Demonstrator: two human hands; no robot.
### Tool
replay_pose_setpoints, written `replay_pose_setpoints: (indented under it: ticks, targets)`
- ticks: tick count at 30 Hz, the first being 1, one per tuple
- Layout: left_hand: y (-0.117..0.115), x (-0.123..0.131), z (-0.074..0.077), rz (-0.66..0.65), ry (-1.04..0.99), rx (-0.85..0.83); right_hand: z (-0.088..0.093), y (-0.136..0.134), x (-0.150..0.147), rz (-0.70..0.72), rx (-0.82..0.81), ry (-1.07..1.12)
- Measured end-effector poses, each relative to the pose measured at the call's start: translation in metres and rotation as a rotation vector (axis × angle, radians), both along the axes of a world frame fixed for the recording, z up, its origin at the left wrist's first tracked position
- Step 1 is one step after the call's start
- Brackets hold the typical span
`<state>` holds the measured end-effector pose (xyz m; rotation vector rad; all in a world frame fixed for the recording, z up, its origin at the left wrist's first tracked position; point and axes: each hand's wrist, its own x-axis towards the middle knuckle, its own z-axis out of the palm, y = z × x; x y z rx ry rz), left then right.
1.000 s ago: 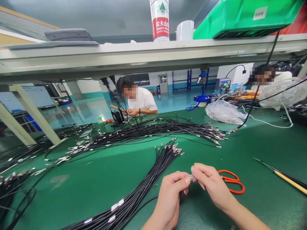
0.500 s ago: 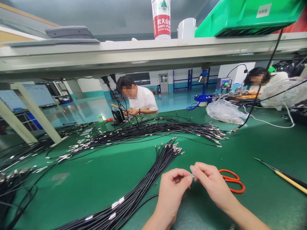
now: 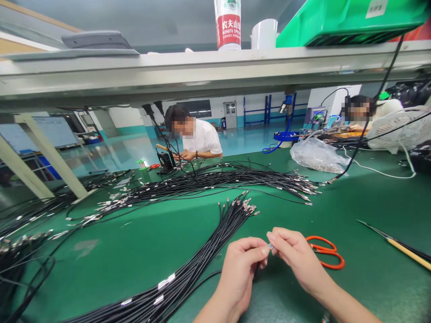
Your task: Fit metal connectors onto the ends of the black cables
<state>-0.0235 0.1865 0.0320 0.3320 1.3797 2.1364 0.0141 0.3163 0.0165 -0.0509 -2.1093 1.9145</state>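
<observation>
The left hand (image 3: 240, 273) and right hand (image 3: 296, 260) are both closed to a fingertip pinch, gripping a small metal terminal (image 3: 270, 246) between them over the green desk (image 3: 101, 273). (Clock positions are taken from the hands, with 12 o'clock pointing away from the wearer.) The fingers hide most of the terminal. Orange scissors (image 3: 325, 253) lie just beside the right hand at 3 o'clock, and a yellow-handled tool (image 3: 409, 253) lies farther out in the same direction. A black cable bundle (image 3: 202, 264) with metal-tipped ends runs past the left hand at 9 to 11 o'clock. A second bundle (image 3: 215, 177) lies at 12 o'clock. Beyond it, a co-worker (image 3: 202, 139) sits across the desk, working with both hands.
</observation>
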Motion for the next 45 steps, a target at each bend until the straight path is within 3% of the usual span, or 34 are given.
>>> replay_pose_setpoints:
  ticks: [9, 17, 26, 35, 45]
  targets:
    - [0.0002, -0.0004, -0.0034, -0.038, -0.059, 0.03, -0.0027, -0.0045, -0.0015, 0.064, -0.302, -0.058]
    - [0.0017, 0.0016, -0.0016, -0.029, 0.003, 0.003, 0.0036, -0.0024, 0.0021, -0.087, 0.124, 0.006]
    - [0.0012, 0.0011, -0.0041, -0.026, -0.02, 0.005, 0.0011, 0.001, 0.0024, -0.074, 0.26, 0.053]
    - [-0.0014, -0.004, -0.0059, -0.091, 0.018, -0.01, 0.003, 0.0006, 0.0008, -0.08, 0.083, -0.002]
    - [-0.0035, -0.0022, -0.0002, -0.095, 0.108, -0.031, 0.0008, 0.0041, 0.0008, -0.063, 0.034, 0.009]
